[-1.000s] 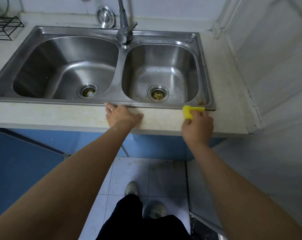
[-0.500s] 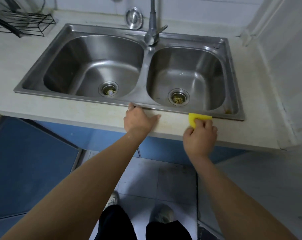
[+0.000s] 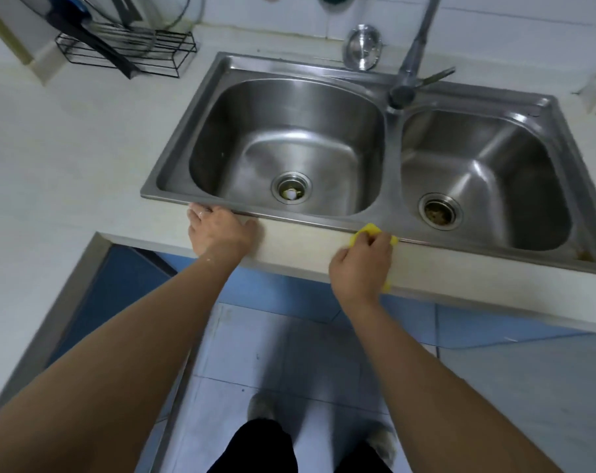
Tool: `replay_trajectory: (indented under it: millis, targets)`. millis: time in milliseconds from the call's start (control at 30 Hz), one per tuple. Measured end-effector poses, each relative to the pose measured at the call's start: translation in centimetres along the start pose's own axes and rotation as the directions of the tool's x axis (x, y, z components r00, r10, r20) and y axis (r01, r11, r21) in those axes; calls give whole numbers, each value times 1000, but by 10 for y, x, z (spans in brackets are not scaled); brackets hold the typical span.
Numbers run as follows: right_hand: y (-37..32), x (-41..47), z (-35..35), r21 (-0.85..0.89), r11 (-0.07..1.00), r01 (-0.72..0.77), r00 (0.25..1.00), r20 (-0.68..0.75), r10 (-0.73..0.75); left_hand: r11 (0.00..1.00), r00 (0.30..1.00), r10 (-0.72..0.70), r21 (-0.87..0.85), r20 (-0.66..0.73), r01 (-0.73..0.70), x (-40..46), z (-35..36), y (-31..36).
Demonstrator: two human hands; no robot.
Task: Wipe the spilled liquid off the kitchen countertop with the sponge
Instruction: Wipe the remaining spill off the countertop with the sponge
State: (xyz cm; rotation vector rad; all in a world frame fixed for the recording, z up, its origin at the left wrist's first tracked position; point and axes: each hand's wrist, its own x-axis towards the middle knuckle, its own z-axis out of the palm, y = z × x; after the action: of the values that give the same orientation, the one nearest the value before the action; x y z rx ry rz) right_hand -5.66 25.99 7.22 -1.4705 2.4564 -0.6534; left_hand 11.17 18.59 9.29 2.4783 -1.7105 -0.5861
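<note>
Since half a second ago the right hand (image 3: 359, 261) has slid the sponge (image 3: 370, 231) leftward along the front strip of the countertop (image 3: 306, 245), from in front of the right basin's drain to a spot below the divider between the two basins; the left hand (image 3: 219, 230) has kept its place against the sink's front rim, and the view has swung left, bringing more of the wire rack (image 3: 125, 51) into the upper left of the frame.

In the head view, the right hand, just right of centre, is curled over the sponge and grips it, knuckles up, pressing it onto the narrow counter strip against the sink (image 3: 385, 230) rim. The sponge is bright yellow and mostly hidden; one lobe shows above the fingers, a sliver at the right of the knuckles, and a corner below the hand at the counter's front edge. The left hand, left of centre, lies flat on the counter with fingers relaxed and spread, holding nothing, fingertips touching the rim. The faucet (image 3: 414, 56) stands at upper right. No spilled liquid can be made out on the strip.
</note>
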Motion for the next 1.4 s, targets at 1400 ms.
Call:
replay_trajectory:
  millis: [1400]
  targets:
    - [-200, -25, 95, 100, 903, 417, 860, 278, -428, 940, 982, 43, -327, -183, -102, 79, -67, -120]
